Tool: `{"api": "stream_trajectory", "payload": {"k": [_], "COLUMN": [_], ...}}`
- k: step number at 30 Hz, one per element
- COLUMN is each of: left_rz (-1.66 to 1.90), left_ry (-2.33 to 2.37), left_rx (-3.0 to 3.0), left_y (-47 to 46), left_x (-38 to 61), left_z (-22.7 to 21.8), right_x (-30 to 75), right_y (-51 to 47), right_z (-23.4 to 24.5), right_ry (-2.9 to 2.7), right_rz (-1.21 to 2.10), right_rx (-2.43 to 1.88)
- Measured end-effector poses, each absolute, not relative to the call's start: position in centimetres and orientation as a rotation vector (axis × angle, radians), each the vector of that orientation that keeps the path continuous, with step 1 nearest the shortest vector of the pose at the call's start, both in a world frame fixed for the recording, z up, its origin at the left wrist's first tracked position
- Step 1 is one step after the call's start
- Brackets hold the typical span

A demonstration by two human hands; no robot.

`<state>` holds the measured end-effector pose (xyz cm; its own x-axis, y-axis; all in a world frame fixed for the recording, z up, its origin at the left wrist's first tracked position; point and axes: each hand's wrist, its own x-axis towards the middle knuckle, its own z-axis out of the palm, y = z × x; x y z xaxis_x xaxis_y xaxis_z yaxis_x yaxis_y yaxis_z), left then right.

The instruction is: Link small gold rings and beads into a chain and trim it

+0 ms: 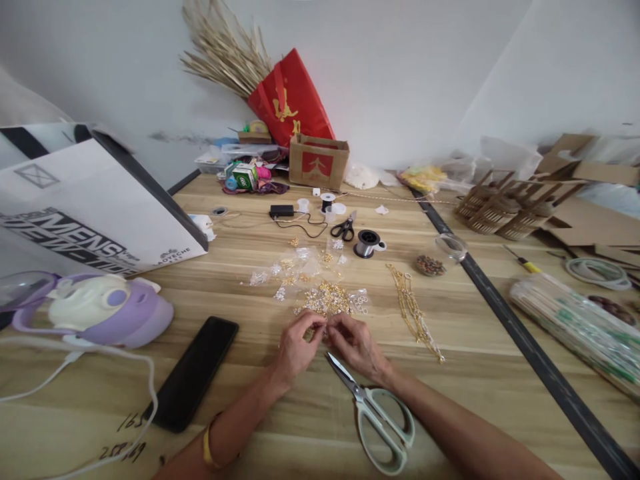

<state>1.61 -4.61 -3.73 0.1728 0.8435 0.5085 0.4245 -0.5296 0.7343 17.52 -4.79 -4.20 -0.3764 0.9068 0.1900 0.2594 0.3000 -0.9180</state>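
My left hand (299,345) and my right hand (356,341) meet fingertip to fingertip over the wooden table. Both are closed in a pinch, and whatever lies between the fingers is too small to make out. Just beyond them spreads a pile of gold and silver beads (327,297). A little bag of silvery rings (359,301) lies by the pile's right side. Close below my right hand rest light green-handled scissors (373,413), blades slightly apart and pointing at my hands. Several gold and silver chains (411,307) lie to the right.
A black phone (195,373) and a purple-and-white device (110,310) with a white cable are at left. Farther back stand a wire spool (367,243) and black scissors (344,228). A bowl of brown beads (431,265) sits right, near a black strip (525,353) across the table.
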Motion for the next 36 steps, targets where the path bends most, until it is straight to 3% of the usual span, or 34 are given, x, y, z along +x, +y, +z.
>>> {"api": "stream_trajectory", "payload": {"k": [14, 25, 36], "left_rz": [1.357, 1.349, 1.238], "left_ry": [1.215, 1.215, 1.25], "left_rx": [2.001, 1.961, 1.536], "left_y": [-4.73, -4.72, -4.51], "left_x": [1.68, 1.77, 1.72], "left_z": [-3.88, -3.87, -3.19], "right_x": [17.41, 17.63, 17.61], "right_y": [-4.6, -4.62, -4.43], "right_z": [-4.02, -4.02, -3.72], "right_ry": [-1.655, -1.739, -1.728], "right_rz": [1.294, 1.189, 1.186], "right_rx": [-1.032, -1.05, -1.08]}}
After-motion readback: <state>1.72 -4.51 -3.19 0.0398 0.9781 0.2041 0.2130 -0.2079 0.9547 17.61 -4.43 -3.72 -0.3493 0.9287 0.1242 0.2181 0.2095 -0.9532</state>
